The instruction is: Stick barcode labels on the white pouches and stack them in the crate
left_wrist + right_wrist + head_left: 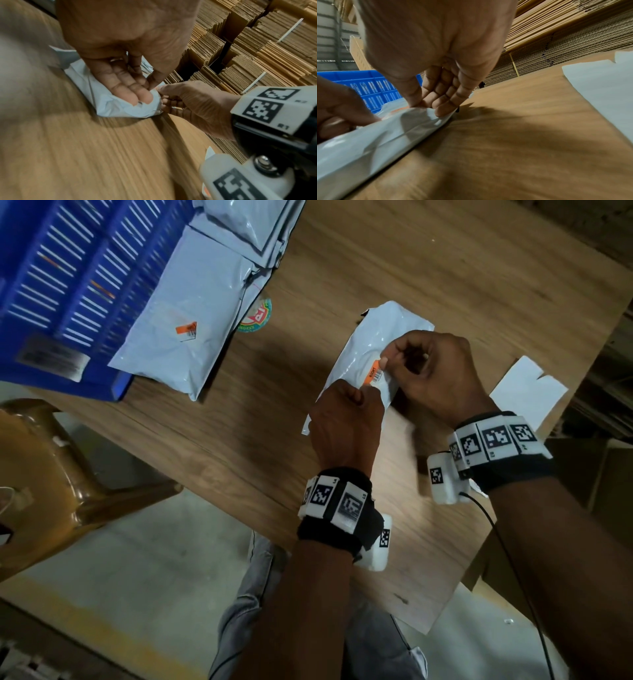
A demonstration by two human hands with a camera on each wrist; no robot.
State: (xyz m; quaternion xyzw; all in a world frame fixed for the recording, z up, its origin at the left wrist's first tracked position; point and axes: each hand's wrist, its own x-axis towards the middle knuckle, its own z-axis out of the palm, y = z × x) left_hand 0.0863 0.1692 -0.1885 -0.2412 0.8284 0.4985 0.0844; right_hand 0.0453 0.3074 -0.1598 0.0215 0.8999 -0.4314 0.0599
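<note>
A white pouch (376, 337) lies on the wooden table (445, 285) in front of me. An orange and white barcode label (375, 374) sits on its upper face. My left hand (363, 393) pinches the label's near end, and my right hand (388, 363) pinches its far end. In the left wrist view my left fingers (132, 93) rest on the crumpled pouch (106, 102). The right wrist view has my right fingertips (440, 106) on the pouch (368, 142) edge. The blue crate (61, 278) stands at the far left.
A pile of white pouches (212, 278) lies beside the crate, the nearest one bearing a label (186, 331). A white backing sheet (527, 392) lies at the table's right edge. A brown plastic chair (41, 474) stands left. Stacked cardboard (248, 47) rises beyond the table.
</note>
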